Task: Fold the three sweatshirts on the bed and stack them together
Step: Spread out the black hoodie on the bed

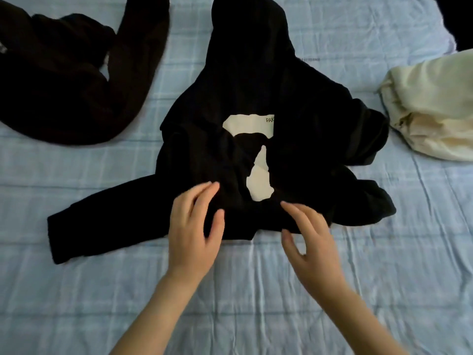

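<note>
A black hooded sweatshirt (256, 85) with a white print lies rumpled in the middle of the bed, hood pointing away, one sleeve stretched out to the lower left. My left hand (194, 226) hovers over its near hem with fingers spread and straight. My right hand (309, 234) is beside it over the hem, fingers loosely extended, holding nothing. A dark brown sweatshirt (64, 80) lies spread out at the upper left. A cream sweatshirt (435, 106) sits bunched at the right edge.
The bed is covered by a light blue checked sheet (256, 290), wrinkled, with bare sheet in front of the black sweatshirt. A dark area (460, 19) shows past the bed's far right corner.
</note>
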Action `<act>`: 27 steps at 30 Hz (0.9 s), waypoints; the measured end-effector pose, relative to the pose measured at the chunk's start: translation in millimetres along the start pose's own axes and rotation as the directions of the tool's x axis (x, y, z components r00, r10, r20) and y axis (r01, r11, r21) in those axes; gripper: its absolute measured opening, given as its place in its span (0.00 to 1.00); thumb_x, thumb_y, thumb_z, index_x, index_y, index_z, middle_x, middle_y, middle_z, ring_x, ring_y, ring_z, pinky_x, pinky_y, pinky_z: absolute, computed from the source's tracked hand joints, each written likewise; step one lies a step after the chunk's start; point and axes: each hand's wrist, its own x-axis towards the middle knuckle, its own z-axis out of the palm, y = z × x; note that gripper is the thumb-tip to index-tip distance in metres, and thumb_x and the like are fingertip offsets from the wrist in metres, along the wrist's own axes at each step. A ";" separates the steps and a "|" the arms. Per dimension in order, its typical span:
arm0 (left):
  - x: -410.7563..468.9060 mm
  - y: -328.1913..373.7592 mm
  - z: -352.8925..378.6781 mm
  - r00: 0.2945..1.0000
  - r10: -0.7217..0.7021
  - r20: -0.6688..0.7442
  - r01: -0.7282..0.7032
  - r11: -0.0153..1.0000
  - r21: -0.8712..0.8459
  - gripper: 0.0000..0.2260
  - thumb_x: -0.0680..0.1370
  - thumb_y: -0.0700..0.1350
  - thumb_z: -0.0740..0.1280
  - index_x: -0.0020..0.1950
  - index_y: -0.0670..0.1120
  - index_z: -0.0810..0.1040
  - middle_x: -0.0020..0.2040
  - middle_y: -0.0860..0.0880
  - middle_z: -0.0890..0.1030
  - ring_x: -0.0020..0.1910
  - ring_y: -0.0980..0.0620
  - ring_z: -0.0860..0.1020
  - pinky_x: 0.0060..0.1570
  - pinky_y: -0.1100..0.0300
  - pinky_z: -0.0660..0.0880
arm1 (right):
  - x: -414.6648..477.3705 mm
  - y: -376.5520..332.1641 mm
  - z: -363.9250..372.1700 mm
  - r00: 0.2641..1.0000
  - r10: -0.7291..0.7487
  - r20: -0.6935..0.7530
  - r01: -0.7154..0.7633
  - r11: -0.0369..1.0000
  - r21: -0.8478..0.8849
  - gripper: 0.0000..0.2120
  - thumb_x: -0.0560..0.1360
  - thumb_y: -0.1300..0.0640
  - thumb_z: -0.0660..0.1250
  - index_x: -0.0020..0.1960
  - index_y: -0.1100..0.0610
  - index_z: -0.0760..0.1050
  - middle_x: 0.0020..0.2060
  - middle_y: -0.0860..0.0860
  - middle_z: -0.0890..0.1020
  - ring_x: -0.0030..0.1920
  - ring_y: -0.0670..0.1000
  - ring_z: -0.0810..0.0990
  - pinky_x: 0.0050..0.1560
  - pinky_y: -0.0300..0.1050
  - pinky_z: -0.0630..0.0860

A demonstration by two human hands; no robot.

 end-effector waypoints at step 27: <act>-33.8 -25.4 -122.5 0.575 -0.546 0.609 0.161 0.806 0.570 0.35 0.75 0.67 0.63 0.78 0.61 0.55 0.73 0.43 0.67 0.69 0.40 0.69 0.66 0.49 0.69 | -26.1 -40.3 -78.8 0.811 0.583 0.049 -0.557 0.795 -0.242 0.26 0.73 0.42 0.70 0.70 0.41 0.72 0.61 0.56 0.73 0.60 0.56 0.75 0.61 0.50 0.73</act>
